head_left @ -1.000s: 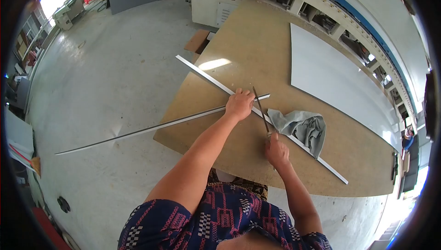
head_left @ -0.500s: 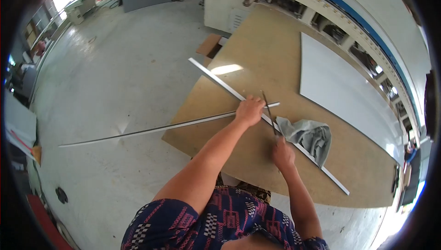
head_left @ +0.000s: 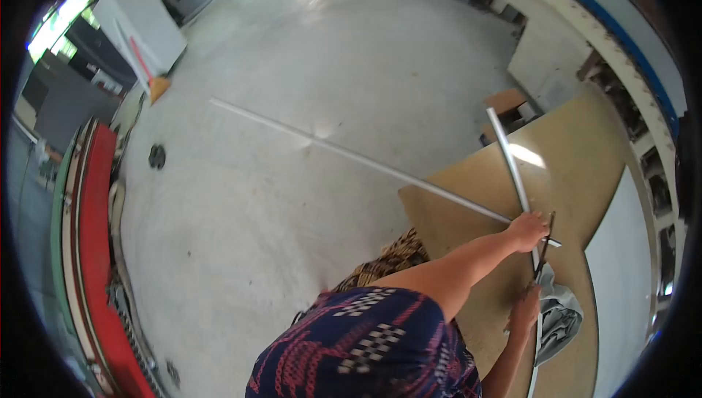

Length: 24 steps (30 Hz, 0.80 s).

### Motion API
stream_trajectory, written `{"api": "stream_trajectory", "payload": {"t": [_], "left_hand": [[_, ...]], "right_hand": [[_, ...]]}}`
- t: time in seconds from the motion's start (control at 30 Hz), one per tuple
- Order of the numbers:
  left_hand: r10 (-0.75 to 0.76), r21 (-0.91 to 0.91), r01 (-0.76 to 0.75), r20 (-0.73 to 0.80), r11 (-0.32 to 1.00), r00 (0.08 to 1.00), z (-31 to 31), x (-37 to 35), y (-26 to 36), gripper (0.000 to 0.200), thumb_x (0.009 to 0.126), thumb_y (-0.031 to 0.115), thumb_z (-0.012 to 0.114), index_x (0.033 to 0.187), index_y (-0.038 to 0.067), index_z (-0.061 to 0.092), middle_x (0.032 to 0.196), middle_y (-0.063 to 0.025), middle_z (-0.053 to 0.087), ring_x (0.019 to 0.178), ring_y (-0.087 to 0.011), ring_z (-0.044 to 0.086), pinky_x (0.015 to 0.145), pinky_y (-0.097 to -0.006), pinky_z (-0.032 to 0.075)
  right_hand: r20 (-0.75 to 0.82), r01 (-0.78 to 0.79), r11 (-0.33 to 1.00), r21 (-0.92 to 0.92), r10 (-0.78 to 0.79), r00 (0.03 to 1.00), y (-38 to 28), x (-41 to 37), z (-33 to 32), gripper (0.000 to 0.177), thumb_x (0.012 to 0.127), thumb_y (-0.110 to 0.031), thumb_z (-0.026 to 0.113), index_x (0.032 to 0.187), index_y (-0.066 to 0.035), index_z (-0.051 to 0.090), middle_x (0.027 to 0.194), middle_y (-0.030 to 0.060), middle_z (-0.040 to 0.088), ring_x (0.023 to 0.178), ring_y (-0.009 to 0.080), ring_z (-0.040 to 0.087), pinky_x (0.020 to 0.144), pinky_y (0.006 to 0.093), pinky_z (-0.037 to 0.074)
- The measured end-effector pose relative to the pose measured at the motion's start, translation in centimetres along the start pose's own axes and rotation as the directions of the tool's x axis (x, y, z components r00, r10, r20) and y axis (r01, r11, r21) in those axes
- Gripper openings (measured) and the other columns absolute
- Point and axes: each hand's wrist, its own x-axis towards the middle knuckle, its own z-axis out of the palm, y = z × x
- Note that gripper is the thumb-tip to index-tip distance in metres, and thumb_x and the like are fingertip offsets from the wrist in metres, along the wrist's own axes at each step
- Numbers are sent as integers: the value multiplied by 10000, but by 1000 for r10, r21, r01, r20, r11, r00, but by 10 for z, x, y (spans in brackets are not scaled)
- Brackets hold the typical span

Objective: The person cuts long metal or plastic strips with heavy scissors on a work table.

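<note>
My left hand [head_left: 528, 231] is closed on a long thin metal strip [head_left: 365, 165] where it crosses a second strip [head_left: 510, 160]. That second strip lies lengthwise on the brown table [head_left: 578, 153]; the first reaches far out over the floor, its short end showing just past my fingers. In my right hand [head_left: 523, 309], closed, is a thin dark tool [head_left: 545, 241] like a file, which lies across the strip near its short end. Its exact kind is too small to tell. A crumpled grey cloth [head_left: 561, 321] is beside my right hand, against the second strip.
A large white panel [head_left: 625, 259] lies on the table's right side, along a long machine [head_left: 621, 3]. An open cardboard box [head_left: 504, 102] stands at the table's far edge. Across the floor are a broom [head_left: 157, 87], black shoes [head_left: 156, 157] and a red-topped long bench [head_left: 99, 237].
My view has swung left, so table and hands now appear farther right and lower. Both hands keep their hold; the tool stays near the crossing.
</note>
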Motion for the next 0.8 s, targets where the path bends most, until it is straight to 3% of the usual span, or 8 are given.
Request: {"api": "stream_trajectory", "payload": {"t": [0.1, 0.2, 0.3, 0.4, 0.5, 0.6, 0.7, 0.8], "left_hand": [[-52, -15, 52, 35, 999, 998, 3, -3, -5, 156, 758, 169, 590, 906, 139, 628, 951, -13, 575, 1045, -256, 480, 778, -392, 442], [-48, 3, 48, 68, 999, 997, 0, -2, 1, 166, 764, 172, 586, 921, 147, 633, 965, -2, 572, 1055, -250, 477, 780, -379, 438], [-61, 47, 58, 73, 997, 995, -2, -1, -1, 191, 764, 169, 588, 949, 147, 629, 982, 12, 564, 1077, -232, 462, 776, -358, 436], [-51, 75, 47, 54, 996, 997, -4, -1, 2, 196, 762, 166, 593, 954, 140, 623, 985, 10, 559, 1084, -231, 457, 772, -355, 436], [-46, 59, 41, 90, 997, 995, -12, -3, 1, 189, 759, 158, 597, 945, 135, 618, 980, 1, 556, 1086, -233, 455, 772, -358, 437], [-46, -13, 46, 45, 999, 998, -3, -2, -2, 169, 749, 148, 606, 917, 131, 612, 973, -12, 553, 1074, -241, 460, 771, -361, 441], [-42, -20, 43, 44, 999, 998, -2, -2, -2, 165, 747, 158, 608, 906, 118, 608, 966, -21, 555, 1063, -244, 465, 777, -367, 446], [-29, 7, 29, 27, 1000, 999, -2, -3, -2, 167, 752, 164, 598, 906, 97, 603, 946, -38, 559, 1048, -252, 474, 780, -380, 456]], "right_hand": [[132, -132, 990, 52, 124, 983, 1, -25, -10, 321, 868, -141, 454, 1152, 3, 410, 852, 301, 588, 808, 433, 595, 669, 512, 438], [199, -258, 964, 70, 240, 950, -54, -6, -42, 311, 884, -164, 449, 1150, -8, 412, 855, 296, 589, 768, 409, 608, 600, 479, 448], [43, -34, 998, -43, 36, 998, -29, 42, -14, 327, 893, -179, 445, 1166, -1, 412, 867, 295, 594, 785, 428, 600, 632, 495, 442], [-33, 58, 996, -69, -61, 998, -21, 49, -5, 344, 892, -181, 451, 1178, 4, 406, 864, 300, 592, 791, 452, 586, 666, 515, 432], [104, -91, 996, -24, 93, 990, -4, 21, -6, 362, 886, -178, 463, 1191, 8, 402, 877, 301, 592, 814, 468, 573, 684, 522, 420], [137, -185, 982, -42, 189, 972, -24, -13, -24, 340, 882, -180, 474, 1161, 6, 415, 867, 298, 592, 829, 466, 569, 671, 512, 416], [157, -156, 986, 51, 146, 977, -30, 7, -29, 309, 877, -173, 476, 1123, 5, 423, 863, 296, 590, 844, 464, 566, 668, 509, 410], [61, -87, 994, 62, 83, 995, -25, 43, -9, 275, 862, -151, 472, 1080, 9, 421, 873, 292, 588, 841, 464, 563, 680, 527, 408]]}}
